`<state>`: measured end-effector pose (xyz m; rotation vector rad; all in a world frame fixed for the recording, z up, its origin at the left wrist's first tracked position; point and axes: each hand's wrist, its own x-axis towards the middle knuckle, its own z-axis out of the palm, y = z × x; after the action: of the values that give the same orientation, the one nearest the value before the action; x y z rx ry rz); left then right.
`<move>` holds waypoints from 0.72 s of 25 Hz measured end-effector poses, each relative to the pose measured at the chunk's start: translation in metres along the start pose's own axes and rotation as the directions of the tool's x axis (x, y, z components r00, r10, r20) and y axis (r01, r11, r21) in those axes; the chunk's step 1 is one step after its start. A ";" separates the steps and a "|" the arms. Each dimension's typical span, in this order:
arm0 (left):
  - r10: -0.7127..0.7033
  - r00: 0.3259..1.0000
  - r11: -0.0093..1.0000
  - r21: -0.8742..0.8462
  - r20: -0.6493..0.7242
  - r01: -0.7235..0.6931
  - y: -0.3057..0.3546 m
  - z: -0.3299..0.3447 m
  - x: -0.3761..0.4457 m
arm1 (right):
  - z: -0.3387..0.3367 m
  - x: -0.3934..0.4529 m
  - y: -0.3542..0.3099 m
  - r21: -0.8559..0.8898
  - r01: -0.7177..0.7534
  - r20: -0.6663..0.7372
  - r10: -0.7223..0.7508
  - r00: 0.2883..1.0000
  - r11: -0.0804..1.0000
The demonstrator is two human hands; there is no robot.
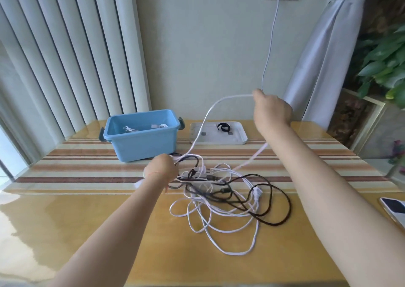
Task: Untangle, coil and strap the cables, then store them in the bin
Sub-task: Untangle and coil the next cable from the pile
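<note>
Surface: yellow glossy table (pixel 87 221) with brown and cream stripes across the far part, white wall and vertical blinds (pixel 65 45) behind.
Tangle: white and black cables (pixel 219 194) lie mixed in one heap at the middle of the table.
Left hand (pixel 162 168): low at the far-left edge of the heap, fingers curled around a white cable (pixel 208 115) where it leaves the heap.
Right hand (pixel 270 109): raised above the table, fingers closed on the same white cable, which rises in an arc from the left hand.
Bin (pixel 140 133): blue, open, at the back left; some white cables lie already inside.
Tray (pixel 238 137): white, right of the bin, with a black strap (pixel 223 127) on it.
Phone (pixel 394 210): at the right table edge.
</note>
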<state>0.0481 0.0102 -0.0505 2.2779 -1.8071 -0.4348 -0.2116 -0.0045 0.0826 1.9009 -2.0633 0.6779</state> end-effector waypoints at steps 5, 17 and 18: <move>0.135 0.922 0.566 -0.792 0.362 0.228 0.005 -0.026 -0.001 | 0.035 -0.019 0.007 -0.228 0.121 0.513 0.014 0.858 0.966; 0.493 0.818 0.292 -0.942 0.297 0.166 0.038 -0.065 -0.023 | 0.038 -0.044 -0.048 0.835 -0.117 0.381 -0.411 0.828 0.538; 0.539 0.795 0.228 -0.957 0.278 0.180 0.036 -0.066 -0.023 | 0.037 -0.044 -0.048 0.862 -0.171 0.394 -0.419 0.818 0.476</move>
<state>0.0331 0.0228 0.0257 0.9691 -1.2237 -1.7728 -0.1551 0.0137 0.0377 3.1456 -1.9456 1.5252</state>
